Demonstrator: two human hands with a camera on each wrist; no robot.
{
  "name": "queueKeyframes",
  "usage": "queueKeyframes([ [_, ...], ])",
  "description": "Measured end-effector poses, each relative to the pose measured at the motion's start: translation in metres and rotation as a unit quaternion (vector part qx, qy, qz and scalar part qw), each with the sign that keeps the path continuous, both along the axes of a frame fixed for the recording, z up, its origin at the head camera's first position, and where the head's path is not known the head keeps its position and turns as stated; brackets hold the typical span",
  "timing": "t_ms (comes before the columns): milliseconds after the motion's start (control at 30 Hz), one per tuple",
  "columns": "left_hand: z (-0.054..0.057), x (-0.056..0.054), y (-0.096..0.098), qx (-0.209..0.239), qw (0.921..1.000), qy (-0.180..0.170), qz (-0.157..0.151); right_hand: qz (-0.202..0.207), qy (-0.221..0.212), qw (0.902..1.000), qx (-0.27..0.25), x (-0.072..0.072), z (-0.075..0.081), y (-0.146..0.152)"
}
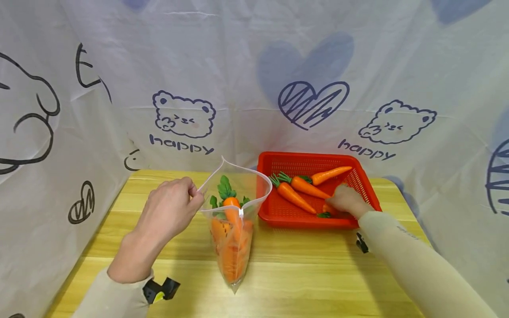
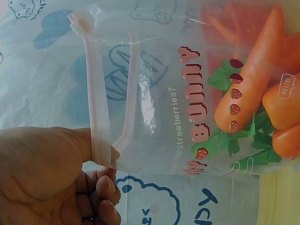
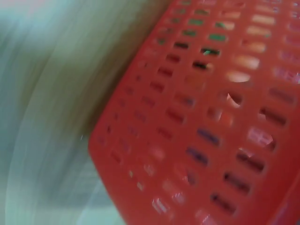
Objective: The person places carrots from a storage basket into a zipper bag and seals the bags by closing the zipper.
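Note:
A clear zip bag (image 1: 234, 247) with carrots in it stands on the table, its mouth spread wide. My left hand (image 1: 171, 207) pinches the bag's rim at the left between thumb and fingers; the left wrist view shows this pinch on the zip strip (image 2: 97, 103). One carrot (image 1: 231, 203) rises leaf end up inside the bag's opening. At the right, my right hand (image 1: 347, 198) reaches down into a red basket (image 1: 314, 224) over a carrot (image 1: 327, 208), touching it. That hand's fingertips are hidden, so its grip does not show.
Several carrots (image 1: 296, 197) lie in the basket left of and behind my right hand. The wooden table (image 1: 294, 274) runs up to a printed cloth (image 1: 246, 79) at the back and sides. Only the basket's perforated wall (image 3: 187, 117) shows in the right wrist view.

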State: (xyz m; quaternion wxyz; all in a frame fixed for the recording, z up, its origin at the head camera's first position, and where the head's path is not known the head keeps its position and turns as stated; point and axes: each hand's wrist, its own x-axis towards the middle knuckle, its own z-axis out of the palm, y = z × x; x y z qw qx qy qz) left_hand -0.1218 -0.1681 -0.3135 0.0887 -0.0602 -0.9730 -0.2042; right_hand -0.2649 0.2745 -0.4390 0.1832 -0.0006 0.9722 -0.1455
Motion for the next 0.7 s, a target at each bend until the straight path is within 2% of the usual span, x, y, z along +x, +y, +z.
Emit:
queueKeyframes([
  [133, -0.001, 0.000, 0.000, 0.001, 1.0000, -0.002, 0.000, 0.005, -0.015, 0.9993, -0.035, 0.003, -0.001, -0.009],
  [267, -0.001, 0.001, 0.000, 0.003, 1.0000, -0.006, 0.001, 0.023, -0.027, 0.9935, -0.109, 0.004, -0.001, -0.014],
  [367, -0.002, 0.001, 0.000, 0.005, 0.9999, -0.011, 0.002, 0.074, 0.002, 0.9935, -0.087, 0.002, -0.001, -0.012],
  [433, -0.002, 0.002, 0.001, 0.005, 0.9999, -0.013, 0.002, 0.101, 0.038, 0.9933, -0.041, 0.000, -0.002, -0.009],
  [500, -0.002, 0.002, 0.001, 0.006, 0.9999, -0.014, 0.002, 0.130, 0.079, 0.9882, 0.017, -0.002, -0.004, -0.007],
  [533, -0.002, 0.002, 0.001, 0.006, 0.9999, -0.015, 0.002, 0.137, 0.090, 0.9861, 0.028, -0.003, -0.006, -0.006],
  [700, -0.002, 0.001, 0.001, 0.007, 0.9998, -0.016, 0.000, 0.167, 0.095, 0.9802, 0.050, -0.005, -0.014, -0.002],
])
